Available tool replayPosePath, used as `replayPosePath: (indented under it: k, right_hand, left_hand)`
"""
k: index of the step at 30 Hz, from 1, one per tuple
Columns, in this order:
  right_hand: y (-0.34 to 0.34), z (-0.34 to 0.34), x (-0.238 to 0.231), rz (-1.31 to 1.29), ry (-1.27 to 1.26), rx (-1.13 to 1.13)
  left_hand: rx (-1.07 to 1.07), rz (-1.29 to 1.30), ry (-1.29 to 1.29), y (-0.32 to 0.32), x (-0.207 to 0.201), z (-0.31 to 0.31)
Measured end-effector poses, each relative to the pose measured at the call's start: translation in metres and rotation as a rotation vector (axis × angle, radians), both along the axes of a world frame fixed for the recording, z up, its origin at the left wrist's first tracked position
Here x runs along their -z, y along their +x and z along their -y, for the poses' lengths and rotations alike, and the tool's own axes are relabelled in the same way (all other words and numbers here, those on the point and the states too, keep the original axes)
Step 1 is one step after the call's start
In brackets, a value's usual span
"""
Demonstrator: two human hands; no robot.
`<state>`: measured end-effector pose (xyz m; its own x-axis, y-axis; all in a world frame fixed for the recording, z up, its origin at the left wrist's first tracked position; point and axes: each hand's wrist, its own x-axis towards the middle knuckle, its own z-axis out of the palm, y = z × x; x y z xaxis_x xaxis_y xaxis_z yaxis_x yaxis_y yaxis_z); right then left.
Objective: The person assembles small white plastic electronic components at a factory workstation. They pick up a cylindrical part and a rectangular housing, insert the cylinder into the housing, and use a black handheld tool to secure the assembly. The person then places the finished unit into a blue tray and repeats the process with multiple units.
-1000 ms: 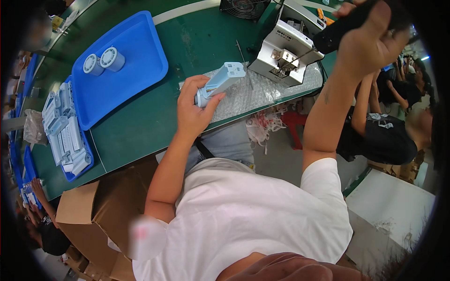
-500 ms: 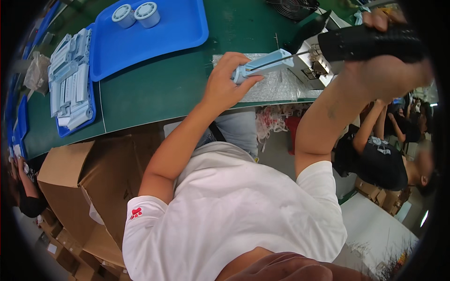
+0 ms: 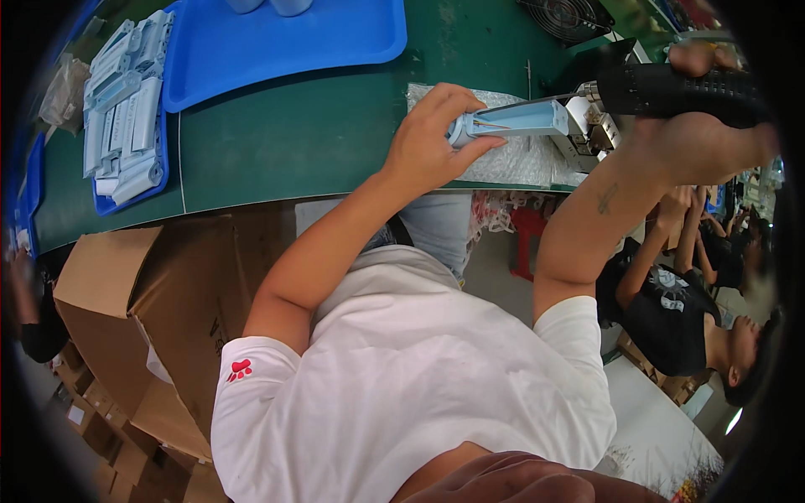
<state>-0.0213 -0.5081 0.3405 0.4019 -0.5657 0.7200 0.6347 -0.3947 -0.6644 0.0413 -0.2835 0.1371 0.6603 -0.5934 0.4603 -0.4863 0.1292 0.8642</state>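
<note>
My left hand (image 3: 432, 138) is closed round the round end of a light blue plastic housing (image 3: 524, 119), long and open like a trough, with thin wires showing inside. In my right hand (image 3: 700, 121) is a black electric screwdriver (image 3: 683, 90), lying nearly level. Its long thin bit (image 3: 537, 102) points left along the housing towards the end that my left hand grips; whether the tip touches a screw I cannot make out. Both hands are above a sheet of bubble wrap (image 3: 503, 172) on the green table (image 3: 277, 147).
A blue tray (image 3: 285, 71) bears two pale round parts (image 3: 291, 4). To its left, a smaller blue tray (image 3: 159, 189) is piled with light blue housings (image 3: 126, 109). A metal box (image 3: 591, 138) and black fan (image 3: 570, 17) stand at right. A cardboard box (image 3: 151, 318) is below; a person (image 3: 671, 310) sits rightward.
The housing has turned a little, so its open inside faces me more. Both hands have shifted rightward in the picture, while the trays sit higher as the view tilts.
</note>
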Motion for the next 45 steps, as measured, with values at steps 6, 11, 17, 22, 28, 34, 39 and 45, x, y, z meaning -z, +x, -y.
replayPosePath:
  k: [6, 11, 17, 22, 28, 34, 39, 45]
  right_hand:
    - [-0.004, 0.000, -0.001, 0.013, 0.049, -0.069]
    - [-0.005, -0.010, 0.003, 0.010, 0.059, -0.086]
    - [-0.011, -0.013, 0.002, 0.014, 0.079, -0.086]
    - [-0.005, -0.045, 0.011, 0.133, 0.233, -0.267]
    - [0.030, -0.075, 0.018, 0.495, 0.215, -0.452]
    - [0.025, -0.077, 0.013, 0.382, 0.092, -0.079]
    - [0.017, -0.065, 0.018, 0.259, -0.094, 0.033]
    - [-0.029, -0.046, -0.024, 0.437, 0.246, -0.601]
  left_hand:
    - [0.015, -0.014, 0.010, 0.001, -0.003, 0.001]
    - [0.016, 0.003, -0.009, 0.002, 0.000, 0.001]
    - [0.034, 0.017, 0.017, 0.003, -0.003, 0.003]
    - [0.047, 0.064, -0.036, 0.004, -0.002, 0.009]
    - [0.045, 0.006, 0.040, -0.003, -0.016, 0.004]
    - [0.088, 0.001, 0.071, -0.005, -0.013, 0.002]
    - [0.046, -0.045, 0.069, -0.005, 0.002, 0.003]
    - [0.104, 0.057, 0.070, -0.002, -0.002, 0.007]
